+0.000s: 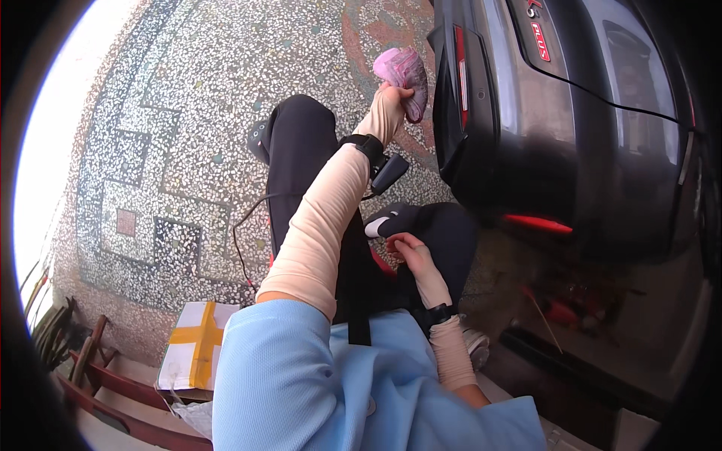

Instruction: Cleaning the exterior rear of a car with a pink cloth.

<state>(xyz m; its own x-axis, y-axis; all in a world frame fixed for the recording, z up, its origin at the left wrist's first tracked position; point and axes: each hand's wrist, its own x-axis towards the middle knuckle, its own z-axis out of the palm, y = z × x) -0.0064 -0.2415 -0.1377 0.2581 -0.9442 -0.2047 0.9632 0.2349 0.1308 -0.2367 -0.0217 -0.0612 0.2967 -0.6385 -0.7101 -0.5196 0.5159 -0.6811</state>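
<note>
My left hand (392,94) is stretched far forward and closed on a bunched pink cloth (404,75), darker and greyish along its right side. The cloth is beside the tail light (462,79) of a black car (556,143); whether it touches the bodywork I cannot tell. Close to my body, my right hand (414,255) hangs by my bent right knee, its fingers loosely curved and apart, with nothing seen in them. Both forearms wear beige sleeves, and a black strap with a small dark device (389,174) sits at the left wrist.
The car's rear fills the right side, with a red reflector (538,223) low on it. Speckled terrazzo floor (226,60) lies ahead and left. A white box with yellow tape (199,342) stands at lower left near a reddish-brown wooden frame (113,417). A thin cable (239,240) runs beside my left leg.
</note>
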